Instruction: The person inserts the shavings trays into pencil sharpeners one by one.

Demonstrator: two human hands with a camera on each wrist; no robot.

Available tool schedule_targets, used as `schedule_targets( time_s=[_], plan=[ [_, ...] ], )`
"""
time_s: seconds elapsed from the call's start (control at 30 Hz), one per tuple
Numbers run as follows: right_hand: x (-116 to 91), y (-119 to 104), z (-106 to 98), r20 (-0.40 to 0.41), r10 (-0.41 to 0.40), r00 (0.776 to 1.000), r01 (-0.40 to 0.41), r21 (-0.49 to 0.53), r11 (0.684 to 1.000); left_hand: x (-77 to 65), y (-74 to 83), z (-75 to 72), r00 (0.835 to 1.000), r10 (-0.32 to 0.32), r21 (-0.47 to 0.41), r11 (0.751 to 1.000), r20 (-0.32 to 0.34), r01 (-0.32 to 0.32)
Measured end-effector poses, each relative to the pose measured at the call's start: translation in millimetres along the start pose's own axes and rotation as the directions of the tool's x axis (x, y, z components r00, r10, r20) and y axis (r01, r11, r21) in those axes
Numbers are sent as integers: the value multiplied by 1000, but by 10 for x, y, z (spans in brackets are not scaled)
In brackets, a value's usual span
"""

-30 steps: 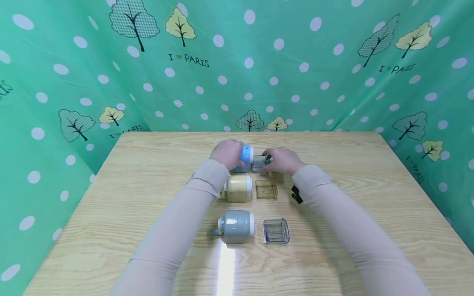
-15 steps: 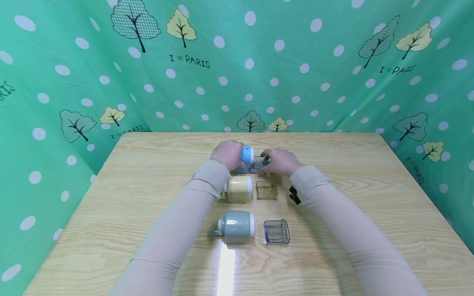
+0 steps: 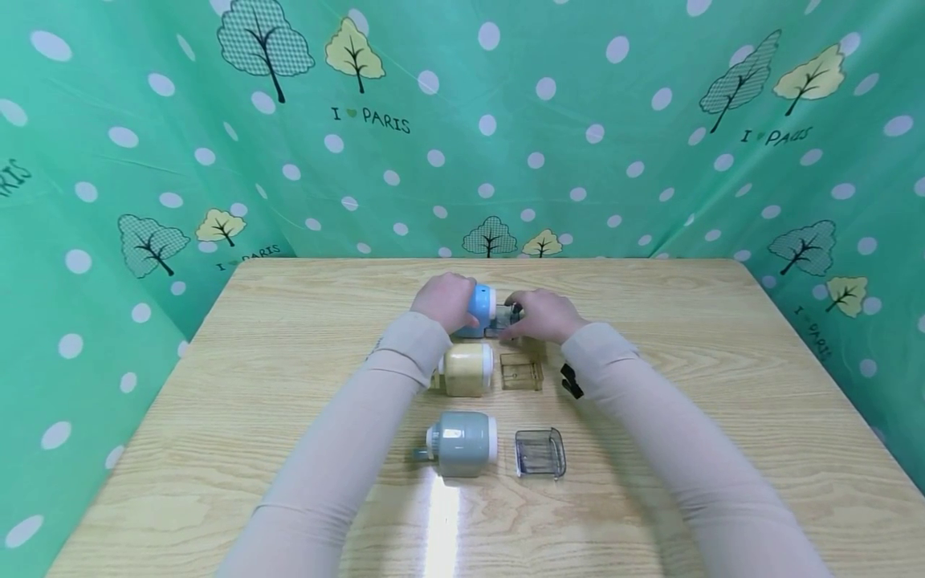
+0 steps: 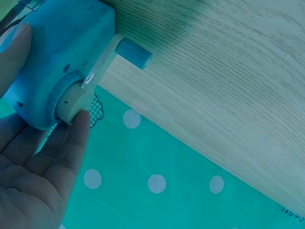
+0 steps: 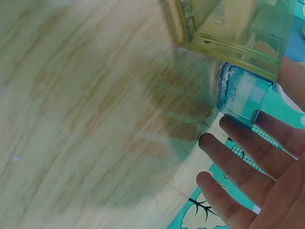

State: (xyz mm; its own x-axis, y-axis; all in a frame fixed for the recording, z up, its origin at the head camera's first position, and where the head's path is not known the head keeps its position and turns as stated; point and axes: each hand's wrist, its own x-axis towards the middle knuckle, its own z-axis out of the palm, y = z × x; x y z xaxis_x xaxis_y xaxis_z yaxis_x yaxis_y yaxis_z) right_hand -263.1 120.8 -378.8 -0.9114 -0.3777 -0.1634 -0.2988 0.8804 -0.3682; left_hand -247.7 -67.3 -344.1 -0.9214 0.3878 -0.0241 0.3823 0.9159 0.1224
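Observation:
At the back of the table my left hand (image 3: 443, 302) grips a blue pencil sharpener (image 3: 481, 308) lying on its side, its white-rimmed end facing right. The left wrist view shows its crank handle (image 4: 134, 53), with my fingers around the body and a fingertip by the crank's hub. My right hand (image 3: 547, 315) pinches a clear shavings drawer (image 5: 243, 95) between thumb and fingers. That drawer sits right at the sharpener's white-rimmed end; how far it is inside cannot be told. In the right wrist view the other fingers are spread.
A yellow pencil sharpener (image 3: 466, 371) lies nearer, with a yellowish drawer (image 3: 521, 372) to its right. Closer still are a grey-blue sharpener (image 3: 462, 444) and a clear drawer (image 3: 539, 453). The patterned green curtain (image 3: 462, 160) hangs behind the table's back edge.
My right hand has moved slightly left, bringing the clear drawer closer against the blue sharpener. The left hand keeps its grip in nearly the same place.

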Motion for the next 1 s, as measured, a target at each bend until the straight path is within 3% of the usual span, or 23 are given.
schedule_targets(
  time_s=[1.0],
  plan=[
    [10,-95,8,-11,-6,1000,6,-28,1000,-27,23,-49,1000,-2,3,1000,12,2]
  ],
)
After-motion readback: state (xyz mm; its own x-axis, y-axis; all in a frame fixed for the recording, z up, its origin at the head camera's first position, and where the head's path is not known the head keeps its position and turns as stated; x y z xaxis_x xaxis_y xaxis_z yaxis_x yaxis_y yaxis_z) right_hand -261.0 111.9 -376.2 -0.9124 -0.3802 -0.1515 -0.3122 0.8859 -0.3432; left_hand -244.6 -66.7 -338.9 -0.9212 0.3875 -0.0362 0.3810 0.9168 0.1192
